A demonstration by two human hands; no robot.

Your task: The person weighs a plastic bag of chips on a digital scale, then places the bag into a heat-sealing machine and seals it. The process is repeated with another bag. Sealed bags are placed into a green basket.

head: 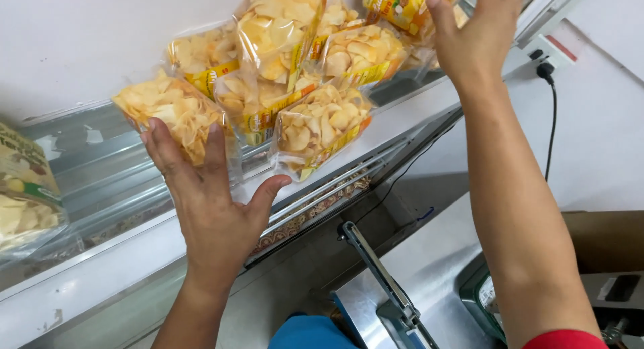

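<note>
The left hand [204, 195] lay flat and spread, palm down, gripping nothing, its fingertips [157, 131] pressing the near edge of the leftmost chip bag [171, 107]. That bag lay straight ahead of the fingers, farther up the ledge [121, 252], its long axis running left to right across the hand's line. The right hand [473, 37] was raised at the far right end of the row, fingers loosely extended against a yellow bag [396, 4]; whether it gripped that bag could not be told. Between the two hands the other bags [322, 124] leaned against the white wall [80, 40], overlapping one another along the back of the ledge. The left hand was the nearer to the leftmost bag; the right was well apart from it. One more bag [23, 195] sat alone at the ledge's left end. Below the ledge stood a sealer [389, 288] on a steel bench [429, 255], with a black cable [551, 121] running to a wall socket [553, 50].
</note>
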